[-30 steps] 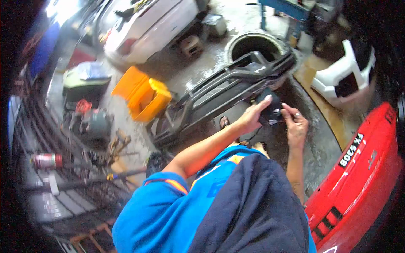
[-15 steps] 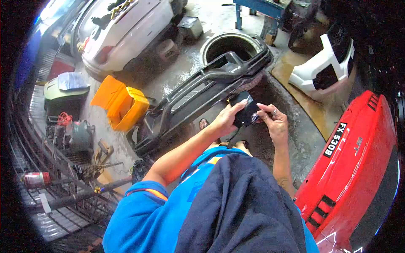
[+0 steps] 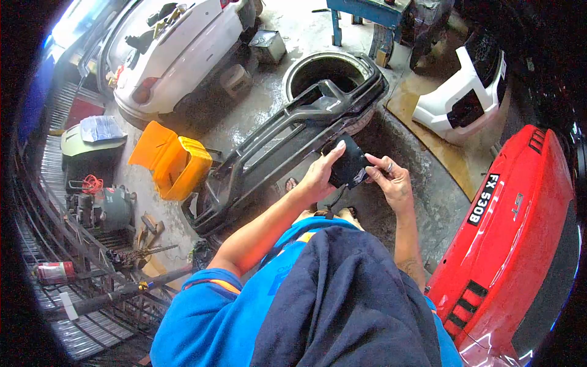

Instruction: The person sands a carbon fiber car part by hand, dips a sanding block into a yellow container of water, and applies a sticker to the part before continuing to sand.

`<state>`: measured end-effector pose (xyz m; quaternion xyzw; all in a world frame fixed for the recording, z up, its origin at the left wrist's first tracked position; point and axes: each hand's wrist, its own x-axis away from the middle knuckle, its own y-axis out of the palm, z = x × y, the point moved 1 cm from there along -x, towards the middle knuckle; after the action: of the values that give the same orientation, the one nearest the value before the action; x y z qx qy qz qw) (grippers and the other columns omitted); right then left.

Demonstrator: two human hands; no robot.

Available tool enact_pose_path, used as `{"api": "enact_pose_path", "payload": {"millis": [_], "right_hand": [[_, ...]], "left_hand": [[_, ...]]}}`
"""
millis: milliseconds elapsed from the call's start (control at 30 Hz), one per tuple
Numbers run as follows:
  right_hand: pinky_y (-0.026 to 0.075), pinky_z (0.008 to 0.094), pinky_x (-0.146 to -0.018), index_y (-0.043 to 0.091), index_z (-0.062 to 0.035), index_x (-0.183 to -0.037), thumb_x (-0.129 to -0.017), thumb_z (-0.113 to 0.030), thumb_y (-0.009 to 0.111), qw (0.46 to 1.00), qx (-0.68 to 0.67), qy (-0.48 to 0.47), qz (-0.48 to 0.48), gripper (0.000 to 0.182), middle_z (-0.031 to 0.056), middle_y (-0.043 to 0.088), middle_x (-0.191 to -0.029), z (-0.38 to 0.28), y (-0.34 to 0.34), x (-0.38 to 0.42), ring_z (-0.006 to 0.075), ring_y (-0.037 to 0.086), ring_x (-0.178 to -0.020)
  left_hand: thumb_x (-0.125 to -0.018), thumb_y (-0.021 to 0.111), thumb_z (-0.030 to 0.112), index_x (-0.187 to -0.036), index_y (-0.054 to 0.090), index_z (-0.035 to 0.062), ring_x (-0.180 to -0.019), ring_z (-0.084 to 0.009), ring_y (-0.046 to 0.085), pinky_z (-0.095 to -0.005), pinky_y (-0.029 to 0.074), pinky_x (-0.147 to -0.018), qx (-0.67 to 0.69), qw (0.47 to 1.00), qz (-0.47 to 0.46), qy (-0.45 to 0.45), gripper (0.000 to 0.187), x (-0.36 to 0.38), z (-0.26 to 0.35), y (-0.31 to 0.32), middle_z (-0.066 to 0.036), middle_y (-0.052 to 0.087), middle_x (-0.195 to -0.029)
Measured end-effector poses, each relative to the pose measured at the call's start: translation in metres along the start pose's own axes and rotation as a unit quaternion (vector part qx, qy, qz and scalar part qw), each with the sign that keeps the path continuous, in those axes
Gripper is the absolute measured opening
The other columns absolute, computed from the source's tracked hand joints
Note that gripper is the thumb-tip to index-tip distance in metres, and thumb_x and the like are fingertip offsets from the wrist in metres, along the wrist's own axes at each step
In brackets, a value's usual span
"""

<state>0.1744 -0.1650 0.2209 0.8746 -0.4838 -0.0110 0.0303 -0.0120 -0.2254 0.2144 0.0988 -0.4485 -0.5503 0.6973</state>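
A black flat rectangular thing (image 3: 350, 164) is held in front of my body; I cannot make out its exact kind. My left hand (image 3: 319, 173) is closed on its left side, thumb lying over the top face. At its right edge my right hand (image 3: 392, 183) is closed in a pinch, with a ring on one finger. A small shiny patch shows near the right fingertips. From the lower edge a thin dark cord or strap (image 3: 338, 194) hangs toward my waist. Below and behind it lies a large black bumper (image 3: 287, 137).
An orange bin (image 3: 183, 168) with its lid open stands left of the bumper. To the right is a red car panel (image 3: 520, 232) with a number plate. A white bumper (image 3: 455, 116), a white car body (image 3: 177, 67), a blue bench (image 3: 367, 9) and a compressor (image 3: 110, 208) surround me.
The view has shifted slightly. The black thing has tilted, so its glossy reflection is gone, and my left thumb points more upward. Both hands keep their hold.
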Motion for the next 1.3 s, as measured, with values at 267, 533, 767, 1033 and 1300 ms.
{"api": "enact_pose_path", "payload": {"millis": [267,533,767,1033,1300], "right_hand": [[0.041,0.0218,-0.070,0.072,-0.0081,-0.120,-0.087,-0.007,0.074,0.999,0.016,-0.027,-0.018,0.033,-0.0053,0.045,-0.079,0.006,-0.003,-0.002,0.0064,0.047,-0.076],[0.041,0.0225,-0.071,0.073,-0.0098,-0.118,-0.087,-0.006,0.074,0.999,0.024,-0.028,-0.026,0.032,-0.0045,0.045,-0.078,-0.004,-0.005,-0.007,0.0065,0.047,-0.076],[0.040,0.0222,-0.070,0.070,-0.0090,-0.123,-0.089,-0.004,0.071,0.999,0.031,-0.029,-0.004,0.034,-0.0045,0.043,-0.078,-0.006,0.000,-0.008,0.0065,0.046,-0.075],[0.040,0.0247,-0.066,0.069,-0.0066,-0.123,-0.088,-0.004,0.072,0.991,0.114,-0.063,-0.004,0.036,-0.0024,0.041,-0.075,-0.006,0.000,-0.008,0.0086,0.043,-0.070],[0.039,0.0219,-0.061,0.072,-0.0074,-0.114,-0.088,-0.003,0.071,0.996,0.073,-0.047,0.003,0.026,-0.0071,0.046,-0.076,0.001,0.000,-0.005,0.0044,0.042,-0.067]], "left_hand": [[-0.092,0.069,0.028,-0.125,0.047,0.0049,-0.088,-0.0196,0.068,-0.0363,0.057,-0.077,-0.040,0.998,0.039,-0.007,0.046,0.010,0.009,0.010,-0.009,0.065,-0.106],[-0.093,0.066,0.032,-0.118,0.061,0.0073,-0.083,-0.0174,0.069,-0.0329,0.056,-0.072,-0.160,0.984,0.016,0.080,0.035,-0.014,-0.005,-0.020,-0.006,0.069,-0.100],[-0.094,0.064,0.031,-0.112,0.064,0.0064,-0.079,-0.0161,0.069,-0.0322,0.055,-0.068,-0.061,0.996,0.059,0.026,0.031,-0.011,0.009,0.002,-0.006,0.070,-0.094],[-0.093,0.062,0.038,-0.105,0.068,0.0098,-0.073,-0.0145,0.064,-0.0322,0.051,-0.065,-0.145,0.989,-0.007,0.020,0.031,-0.025,0.001,-0.019,-0.003,0.068,-0.087],[-0.094,0.064,0.036,-0.103,0.067,0.0082,-0.072,-0.0175,0.066,-0.0338,0.053,-0.064,-0.114,0.993,0.014,-0.008,0.029,-0.024,0.002,-0.009,-0.004,0.069,-0.086]]}}
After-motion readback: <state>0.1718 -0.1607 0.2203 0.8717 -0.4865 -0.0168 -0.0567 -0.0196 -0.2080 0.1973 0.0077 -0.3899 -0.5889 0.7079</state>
